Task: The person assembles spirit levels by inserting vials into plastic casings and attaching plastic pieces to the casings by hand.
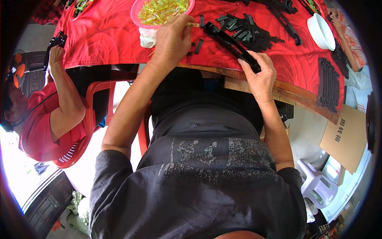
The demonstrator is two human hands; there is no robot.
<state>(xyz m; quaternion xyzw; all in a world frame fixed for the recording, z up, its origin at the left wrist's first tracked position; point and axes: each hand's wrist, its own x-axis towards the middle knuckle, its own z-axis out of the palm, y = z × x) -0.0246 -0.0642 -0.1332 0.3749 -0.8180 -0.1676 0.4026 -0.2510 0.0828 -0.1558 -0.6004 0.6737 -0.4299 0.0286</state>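
Observation:
My left hand (173, 42) is closed, fingertips pinched on a small pale yellow translucent piece (195, 24). It is beside the pink bowl (192, 8), which is heaped with similar yellow translucent pieces (161, 10). In my right hand (260, 73) is the near end of a long, narrow black plastic part (229, 43) with a channel along it. The part slants away to the left, its far end close to my left fingertips. Small black rectangular pieces (246, 34) lie in a loose pile just beyond it. A few more, such as one black piece (198, 46), lie apart near my left hand.
A red patterned cloth (103, 40) covers the table. Crumpled white cloth (147, 38) sits under the pink bowl's edge. At right are a white basin (320, 32) and a row of black parts (328, 85). A co-worker in red (55, 115) sits at left; another person's arm (344, 38) shows far right.

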